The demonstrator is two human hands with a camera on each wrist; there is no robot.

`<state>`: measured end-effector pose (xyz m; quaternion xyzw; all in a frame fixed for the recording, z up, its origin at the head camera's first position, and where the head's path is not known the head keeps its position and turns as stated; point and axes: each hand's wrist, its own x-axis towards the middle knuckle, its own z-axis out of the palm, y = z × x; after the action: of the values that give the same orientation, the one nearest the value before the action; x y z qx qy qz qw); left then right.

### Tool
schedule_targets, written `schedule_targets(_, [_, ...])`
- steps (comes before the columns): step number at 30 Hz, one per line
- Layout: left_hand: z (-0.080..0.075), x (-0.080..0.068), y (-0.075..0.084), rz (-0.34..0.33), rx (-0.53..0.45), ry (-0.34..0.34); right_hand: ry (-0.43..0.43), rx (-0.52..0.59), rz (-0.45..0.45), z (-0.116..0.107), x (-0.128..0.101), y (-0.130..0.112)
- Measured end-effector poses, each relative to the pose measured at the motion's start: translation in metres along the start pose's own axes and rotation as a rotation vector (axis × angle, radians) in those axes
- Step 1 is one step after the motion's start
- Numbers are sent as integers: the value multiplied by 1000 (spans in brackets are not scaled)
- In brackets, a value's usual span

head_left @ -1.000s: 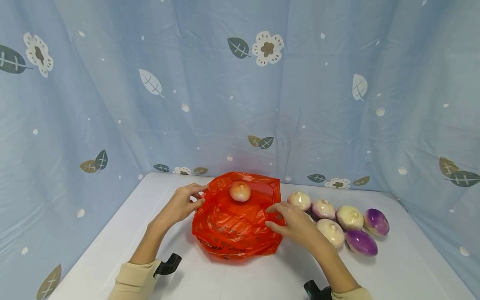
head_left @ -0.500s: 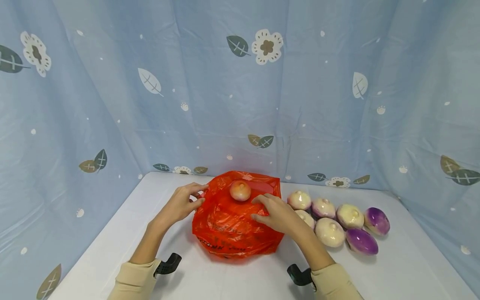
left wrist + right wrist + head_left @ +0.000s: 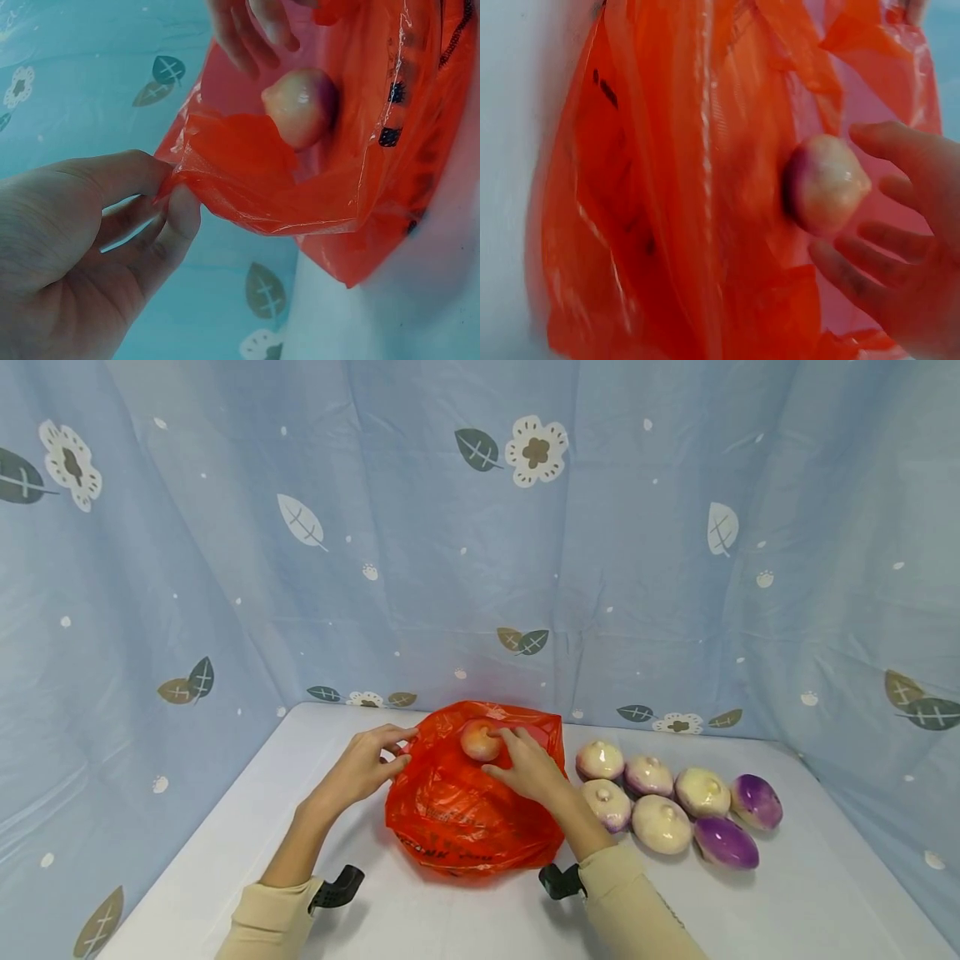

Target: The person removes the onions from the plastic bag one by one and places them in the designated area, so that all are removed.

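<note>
A red plastic bag (image 3: 457,810) with black print lies mouth-up on the white table. At its left rim my left hand (image 3: 367,764) pinches the film between thumb and fingers. Inside, toward the back, sits a glossy white-and-purple bulb (image 3: 477,740), shaped like a turnip or onion and tinted orange by the bag. My right hand (image 3: 525,764) reaches in over the bag's right side, fingers spread. In the right wrist view its thumb and fingertips come close around the bulb (image 3: 825,184) without closing on it.
Several similar bulbs (image 3: 662,823) lie in two rows right of the bag, two showing their purple sides (image 3: 726,843). A blue patterned curtain (image 3: 420,568) hangs behind the table (image 3: 450,927).
My right hand has moved left and inward from the bag's right rim to the bulb inside. The left hand keeps its pinch on the rim.
</note>
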<state>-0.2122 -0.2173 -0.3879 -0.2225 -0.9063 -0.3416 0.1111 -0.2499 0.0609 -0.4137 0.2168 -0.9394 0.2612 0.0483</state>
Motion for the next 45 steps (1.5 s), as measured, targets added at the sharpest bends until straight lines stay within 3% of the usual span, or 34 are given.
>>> schedule_targets(6, [1,1,1,1,-2,0,21,7,18,12,10,-1])
schedule_targets(23, [3,2,0,9,-12,-15,-79,-19,86,19,17,-7])
schedule_targets(33, [3,2,0,13,-20,-6,9,-12,21,21,20,-8])
schedule_targets(39, [3,2,0,13,-22,-8,3,-42,50,22,21,-11])
schedule_targets(45, [3,3,0,15,-14,-5,20,-35,26,22,19,-11])
